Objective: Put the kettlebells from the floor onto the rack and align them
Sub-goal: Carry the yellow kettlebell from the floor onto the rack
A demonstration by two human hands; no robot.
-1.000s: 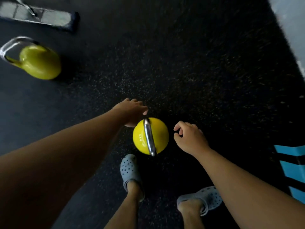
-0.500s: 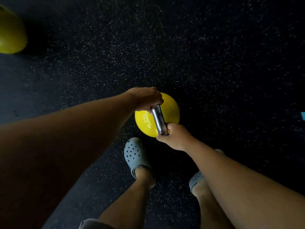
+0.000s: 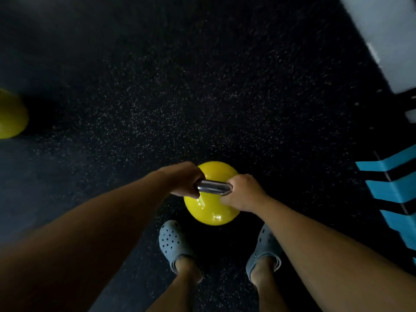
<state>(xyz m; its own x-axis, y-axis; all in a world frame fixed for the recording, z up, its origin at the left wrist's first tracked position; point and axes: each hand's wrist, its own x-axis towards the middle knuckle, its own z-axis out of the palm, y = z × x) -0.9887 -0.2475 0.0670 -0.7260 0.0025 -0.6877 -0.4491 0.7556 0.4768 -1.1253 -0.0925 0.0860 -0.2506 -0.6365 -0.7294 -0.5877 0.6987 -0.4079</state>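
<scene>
Gripping hands (image 3: 216, 188), kettlebell handle (image 3: 213, 186) crosswise, left-right.

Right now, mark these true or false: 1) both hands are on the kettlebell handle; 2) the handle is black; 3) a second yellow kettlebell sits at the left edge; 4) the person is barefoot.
1) True: the left hand and the right hand each have a grip on the handle of the yellow kettlebell.
2) False: the handle is bare silver metal.
3) True: a second kettlebell shows partly at the left edge.
4) False: grey clogs are on both feet.
</scene>
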